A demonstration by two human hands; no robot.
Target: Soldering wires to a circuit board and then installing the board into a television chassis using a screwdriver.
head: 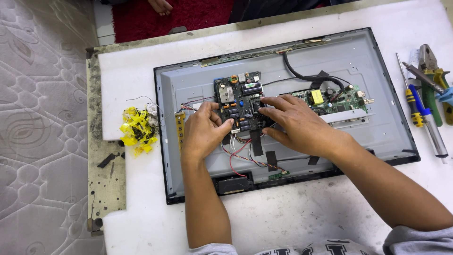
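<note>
A flat screen panel [377,85] lies face down on a white table, its grey metal back exposed. A black circuit board [238,94] with several components sits at its middle. My left hand [203,130] grips the board's lower left edge with fingers curled. My right hand [297,125] rests on the board's lower right side, fingertips pressing on the components. A green circuit board [330,100] lies to the right, linked by a black cable [302,75]. Red and white wires [238,158] run below the black board.
A crumpled pile of yellow tape [137,130] lies left of the panel. Screwdrivers [417,106] and green-handled pliers [432,75] rest at the table's right edge. A red rug [188,14] with another person's foot [160,5] is beyond the table. Patterned grey flooring [42,118] lies left.
</note>
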